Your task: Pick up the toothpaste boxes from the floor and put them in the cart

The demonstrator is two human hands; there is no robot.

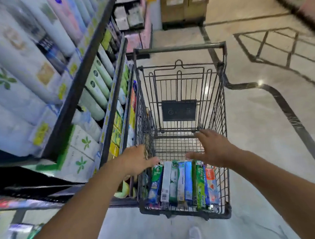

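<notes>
The pale polished floor (258, 129) fills the right side, dark inlaid lines curving across it, and down the left runs a tall shelf unit (85, 83) packed with white and green tissue packs (75, 149) and rows of pale bottles (96, 86), yellow price tags along its dark edges. Right beside the shelf's lower edge stands the wire cart (183, 117), its handle bar at the far end and a dark plate hanging on its far wall. And there they are, the toothpaste boxes (181, 184), lined up side by side along the cart's near edge, lengthwise, running from the near-left corner across to the near-right corner: blue and green ones, a white one, a green one, and a red-and-white one against the right wall. The rest of the cart's wire bottom shows bare mesh toward the far end. Both bare arms reach forward over the near rim. The left hand (135, 161) is at the cart's left wall, fingers straight and relaxed, thumb pointing in over the boxes, holding nothing. The right hand (210, 149) hovers above the boxes inside the cart, fingers spread wide, palm down, also gripping nothing. At the bottom edge, just behind the cart's near end, a white shoe (194, 235) stands on the floor.
</notes>
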